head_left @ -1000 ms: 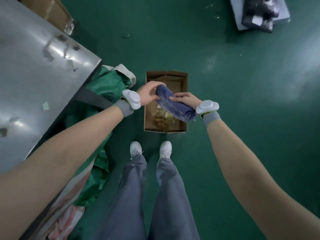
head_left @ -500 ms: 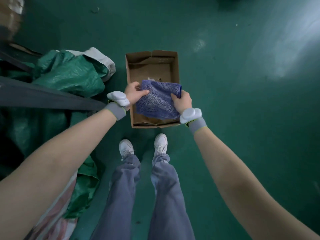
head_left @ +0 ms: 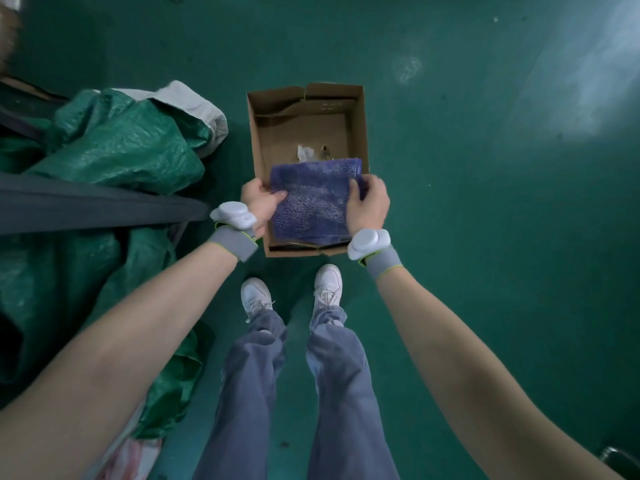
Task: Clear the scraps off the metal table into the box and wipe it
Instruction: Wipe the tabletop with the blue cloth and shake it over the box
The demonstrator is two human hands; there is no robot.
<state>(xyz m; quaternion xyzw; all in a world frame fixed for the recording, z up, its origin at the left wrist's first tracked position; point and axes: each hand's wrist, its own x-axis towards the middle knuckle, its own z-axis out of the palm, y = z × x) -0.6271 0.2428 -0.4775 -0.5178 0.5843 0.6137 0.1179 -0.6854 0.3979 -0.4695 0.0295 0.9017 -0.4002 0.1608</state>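
left hand [head_left: 260,206], right hand [head_left: 367,206] gripping, arms extended

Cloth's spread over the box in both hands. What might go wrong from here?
1. The left hand and right hand pinch only the edges of the cloth, so it may slip into the box among the scraps.
2. Shaking could fling bits onto the floor.
3. The shoes are close enough to kick the box.
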